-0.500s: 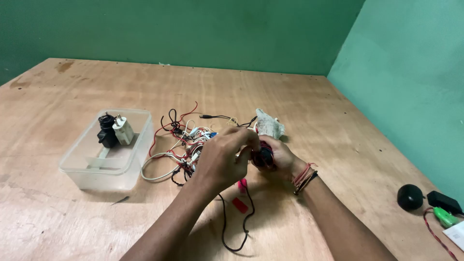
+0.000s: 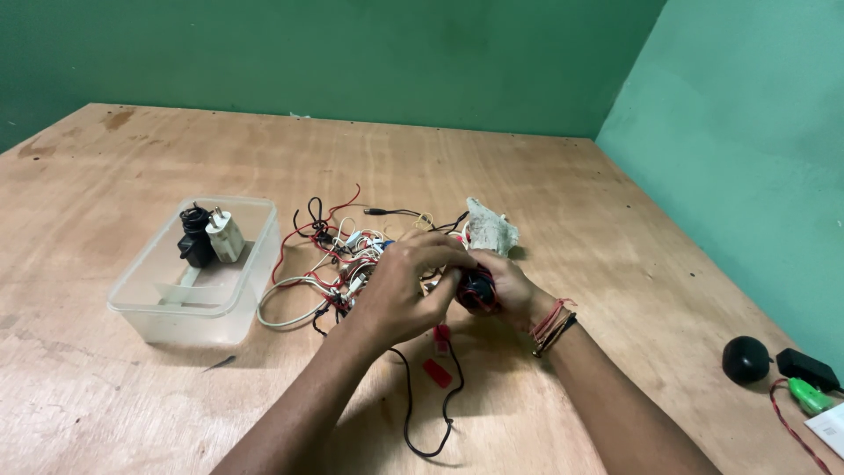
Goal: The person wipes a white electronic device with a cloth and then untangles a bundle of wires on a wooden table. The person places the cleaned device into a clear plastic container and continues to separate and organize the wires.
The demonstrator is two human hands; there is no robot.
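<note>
Head view, wooden table point(image 2: 545, 185), green walls behind & at right. Landmark for all positions: the clear plastic tub point(image 2: 145, 308).

Hands: both meet well to the right of the tub, over the table's middle. Right hand point(image 2: 508, 288) is curled shut around a small round black-and-red part point(image 2: 476, 290), palm cupping it from the far side; red thread bands sit on that wrist. Left hand point(image 2: 400, 286) comes in from the tub side, fingers bent & pinched onto the same part's near edge, touching the right hand's fingertips. So the part is gripped betw. both hands, just above the tabletop.

Wires: a tangle of red, white & black wires point(image 2: 338, 255) lies betw. the tub and the hands, partly hidden under the left hand. A black lead point(image 2: 440, 413) loops down from the hands toward the viewer, w/ two red tabs point(image 2: 437, 372) beside it.

Other items: inside the tub, at its far end, a black adapter point(image 2: 195, 242) & a white plug adapter point(image 2: 226, 236), touching each other. Beyond the hands, farther from the tub, a crumpled pale wrapper point(image 2: 489, 230). Far right of the tub, near the table edge: a black round object point(image 2: 745, 359), a black box point(image 2: 807, 368), a green connector point(image 2: 809, 396).
</note>
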